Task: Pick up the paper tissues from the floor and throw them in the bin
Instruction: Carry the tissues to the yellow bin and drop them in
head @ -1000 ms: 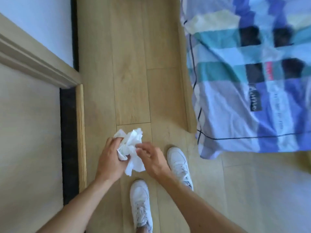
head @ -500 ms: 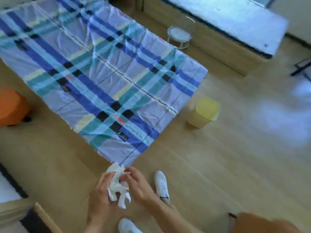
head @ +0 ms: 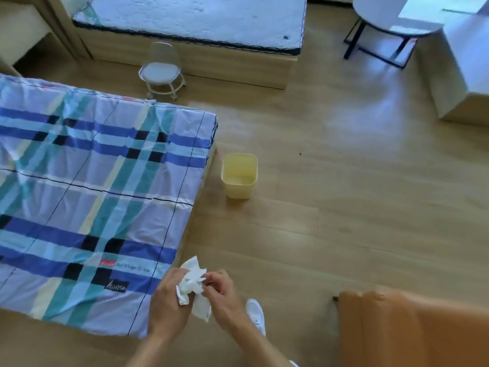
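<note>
— Tissues (head: 192,283) first: where do you have them?

— Bunched between your two hands, low in the view, just off the corner of the bed with the plaid sheet (head: 87,197). Your left hand (head: 168,304) has its grip clamped round the crumpled white wad, fingers curled over it. Your right hand (head: 225,298) pinches the same wad from the other side, thumb and fingers closed on a loose fold that hangs down between the palms.

— So the picking up is done?

— As far as this view shows, yes. The wooden floor (head: 330,207) that you can see carries no other white scrap; there is only one small dark speck far out to the right, too small to name. What lies behind you or under the bed is hidden, so I cannot vouch for it.

— And the bin?

— The yellow bin (head: 239,176) stands upright on the floor ahead of you, just beside the bed's far corner, well apart from your hands. Its mouth is open and I see nothing white inside. So the throwing is the part left: you need to walk forward past the bed's edge and let go over it.

— Anything in the way?

— No. The orange seat (head: 412,327) sits to your right, clear of that path.
</note>
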Demonstrator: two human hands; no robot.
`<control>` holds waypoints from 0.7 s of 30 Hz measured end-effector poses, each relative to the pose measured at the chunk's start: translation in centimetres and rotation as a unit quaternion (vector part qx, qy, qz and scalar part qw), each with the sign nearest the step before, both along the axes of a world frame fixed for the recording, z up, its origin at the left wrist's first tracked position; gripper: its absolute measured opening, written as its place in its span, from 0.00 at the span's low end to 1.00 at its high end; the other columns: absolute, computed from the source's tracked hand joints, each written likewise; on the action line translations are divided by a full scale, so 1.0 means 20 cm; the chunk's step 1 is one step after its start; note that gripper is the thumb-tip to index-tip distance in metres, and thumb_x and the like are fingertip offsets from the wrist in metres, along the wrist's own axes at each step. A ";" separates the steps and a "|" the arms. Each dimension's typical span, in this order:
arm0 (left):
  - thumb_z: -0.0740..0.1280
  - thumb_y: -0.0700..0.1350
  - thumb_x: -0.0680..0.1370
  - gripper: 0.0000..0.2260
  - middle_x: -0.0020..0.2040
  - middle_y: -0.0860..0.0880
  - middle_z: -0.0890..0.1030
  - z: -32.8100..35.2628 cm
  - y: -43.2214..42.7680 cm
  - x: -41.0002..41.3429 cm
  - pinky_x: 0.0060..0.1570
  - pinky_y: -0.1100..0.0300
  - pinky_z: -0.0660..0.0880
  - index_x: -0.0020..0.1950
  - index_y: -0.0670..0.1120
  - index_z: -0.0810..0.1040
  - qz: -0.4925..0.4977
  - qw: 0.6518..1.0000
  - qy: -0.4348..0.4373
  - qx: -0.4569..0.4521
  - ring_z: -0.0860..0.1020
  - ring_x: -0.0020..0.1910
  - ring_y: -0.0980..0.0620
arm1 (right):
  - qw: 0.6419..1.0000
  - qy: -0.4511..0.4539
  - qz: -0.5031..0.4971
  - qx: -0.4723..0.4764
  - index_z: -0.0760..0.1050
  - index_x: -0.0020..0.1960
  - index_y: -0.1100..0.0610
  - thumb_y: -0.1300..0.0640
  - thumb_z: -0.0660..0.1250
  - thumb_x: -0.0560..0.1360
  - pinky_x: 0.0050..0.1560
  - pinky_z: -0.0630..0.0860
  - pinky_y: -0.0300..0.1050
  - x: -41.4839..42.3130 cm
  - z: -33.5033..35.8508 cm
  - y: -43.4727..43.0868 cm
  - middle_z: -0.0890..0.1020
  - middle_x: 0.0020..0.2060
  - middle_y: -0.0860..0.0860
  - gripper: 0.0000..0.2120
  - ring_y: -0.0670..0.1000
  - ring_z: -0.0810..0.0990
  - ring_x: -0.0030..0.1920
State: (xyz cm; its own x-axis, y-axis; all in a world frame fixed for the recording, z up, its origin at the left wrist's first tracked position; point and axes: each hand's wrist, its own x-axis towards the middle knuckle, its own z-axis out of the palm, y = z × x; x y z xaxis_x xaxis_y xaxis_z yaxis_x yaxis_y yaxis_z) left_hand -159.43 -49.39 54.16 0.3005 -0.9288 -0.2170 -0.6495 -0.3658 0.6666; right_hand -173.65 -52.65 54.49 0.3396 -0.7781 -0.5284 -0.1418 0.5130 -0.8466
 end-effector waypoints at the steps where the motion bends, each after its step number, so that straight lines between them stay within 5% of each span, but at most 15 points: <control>1: 0.72 0.47 0.70 0.10 0.44 0.56 0.78 0.01 -0.10 -0.05 0.36 0.56 0.75 0.50 0.56 0.77 -0.002 1.000 0.003 -0.009 0.80 0.41 0.51 | 1.000 0.006 0.009 -0.011 0.79 0.50 0.54 0.68 0.64 0.76 0.49 0.74 0.33 -0.07 0.01 -0.09 0.74 0.51 0.51 0.11 0.44 0.77 0.46; 6: 0.73 0.37 0.70 0.15 0.46 0.51 0.81 0.06 -0.59 -0.28 0.45 0.50 0.78 0.54 0.49 0.80 0.049 0.997 0.055 -0.028 0.82 0.46 0.47 | 0.985 0.054 0.096 -0.133 0.75 0.63 0.60 0.70 0.69 0.68 0.53 0.77 0.44 -0.31 0.13 -0.54 0.74 0.56 0.56 0.24 0.47 0.77 0.50; 9: 0.72 0.37 0.70 0.12 0.44 0.49 0.81 0.10 -0.87 -0.40 0.42 0.49 0.78 0.52 0.48 0.81 0.076 0.994 0.075 -0.032 0.81 0.43 0.45 | 0.969 0.094 0.135 -0.185 0.73 0.65 0.57 0.67 0.73 0.67 0.54 0.78 0.45 -0.39 0.18 -0.81 0.73 0.57 0.54 0.27 0.49 0.77 0.52; 14: 0.74 0.38 0.71 0.08 0.42 0.46 0.80 0.14 -1.36 -0.53 0.36 0.64 0.70 0.48 0.45 0.80 0.109 0.984 0.137 -0.036 0.78 0.40 0.49 | 0.954 0.142 0.119 -0.236 0.73 0.62 0.61 0.65 0.74 0.67 0.53 0.77 0.53 -0.41 0.18 -1.32 0.75 0.55 0.58 0.25 0.56 0.78 0.52; 21: 0.76 0.42 0.72 0.12 0.49 0.42 0.81 -0.03 -2.19 -0.51 0.48 0.49 0.80 0.53 0.46 0.79 0.145 0.951 0.272 0.011 0.82 0.48 0.43 | 0.939 0.197 0.163 -0.229 0.72 0.63 0.55 0.58 0.77 0.67 0.50 0.77 0.48 -0.42 0.03 -2.19 0.75 0.55 0.50 0.27 0.48 0.78 0.50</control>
